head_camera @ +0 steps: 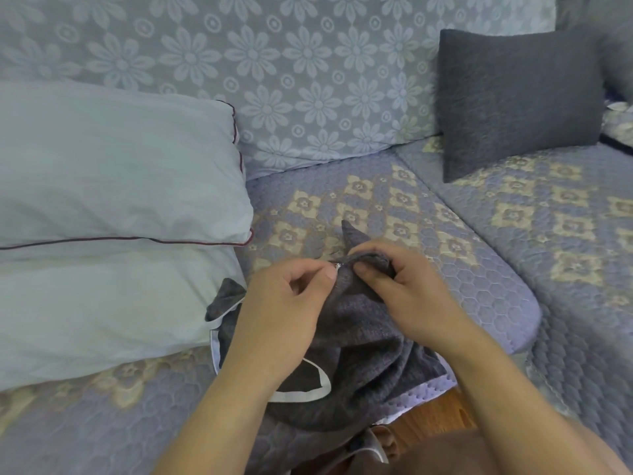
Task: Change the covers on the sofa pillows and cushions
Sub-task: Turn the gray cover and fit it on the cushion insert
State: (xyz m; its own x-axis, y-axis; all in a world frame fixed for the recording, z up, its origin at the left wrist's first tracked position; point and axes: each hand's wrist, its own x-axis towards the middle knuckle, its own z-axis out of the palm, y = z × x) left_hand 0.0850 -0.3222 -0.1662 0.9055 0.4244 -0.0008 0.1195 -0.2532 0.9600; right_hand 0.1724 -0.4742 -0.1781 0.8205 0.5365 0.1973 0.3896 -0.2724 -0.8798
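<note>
A dark grey cover point(363, 341) lies crumpled on the front edge of the sofa seat point(462, 279), one corner lifted. The left hand point(284, 313) pinches a small metal zip pull point(337, 266) between thumb and forefinger, while the right hand point(404, 289) grips the fabric just beside it, likely to keep the seam taut so the zip can run. Two bare pale pillows point(113, 207) are stacked to the left, probably awaiting covers. A covered dark grey cushion point(520, 101) leans against the flowered backrest point(274, 73), well apart.
</note>
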